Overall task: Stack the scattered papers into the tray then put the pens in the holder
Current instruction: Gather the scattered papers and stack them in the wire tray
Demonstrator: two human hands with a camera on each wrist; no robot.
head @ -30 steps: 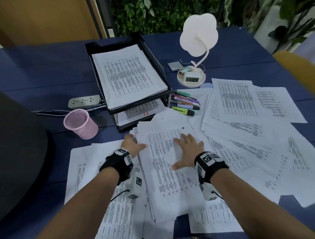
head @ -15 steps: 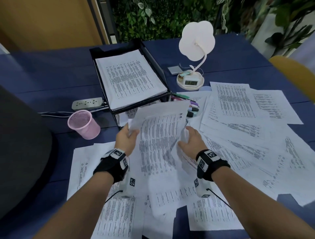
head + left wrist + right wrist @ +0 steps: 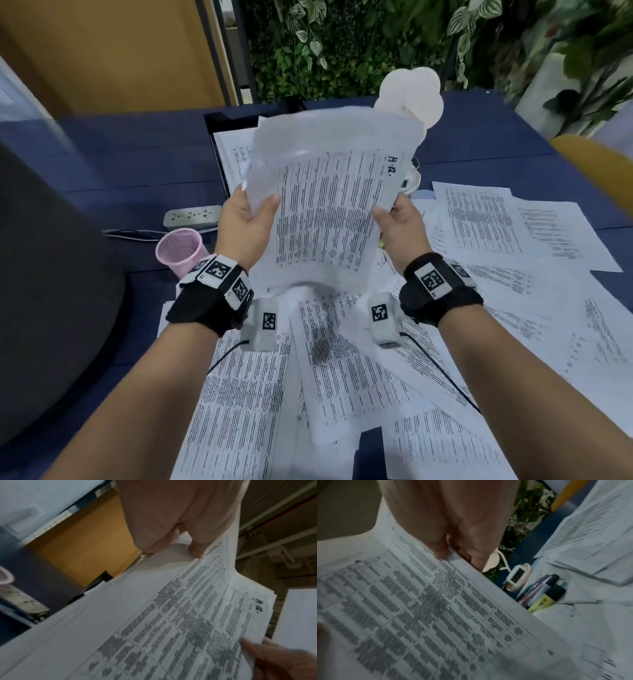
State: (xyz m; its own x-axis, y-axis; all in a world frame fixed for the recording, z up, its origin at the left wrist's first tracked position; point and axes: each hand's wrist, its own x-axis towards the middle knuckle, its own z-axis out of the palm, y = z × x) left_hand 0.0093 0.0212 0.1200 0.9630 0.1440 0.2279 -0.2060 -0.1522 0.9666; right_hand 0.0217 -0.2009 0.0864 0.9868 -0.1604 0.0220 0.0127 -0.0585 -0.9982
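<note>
A bundle of printed sheets (image 3: 329, 209) hangs in the air over the table, its top sheet marked "H.R." by hand. My left hand (image 3: 245, 221) grips its left edge, thumb on the front; the same grip shows in the left wrist view (image 3: 171, 543). My right hand (image 3: 399, 222) pinches the right edge (image 3: 452, 553). The black tray (image 3: 219, 125) behind is mostly hidden by the lifted sheets, with paper in it. Scattered papers (image 3: 496, 246) cover the table. Pens and highlighters (image 3: 542, 597) lie beside the lifted bundle. The pink mesh holder (image 3: 180, 250) stands at the left.
A white flower-shaped lamp (image 3: 416, 99) with a small clock base (image 3: 518, 576) stands behind the sheets. A power strip (image 3: 191, 216) lies left of the tray. A dark chair back (image 3: 51, 291) fills the left side, a yellow chair (image 3: 596, 161) the right.
Both hands went from lying flat on the papers to gripping a bundle by its sides, then lifted it well off the table towards the tray.
</note>
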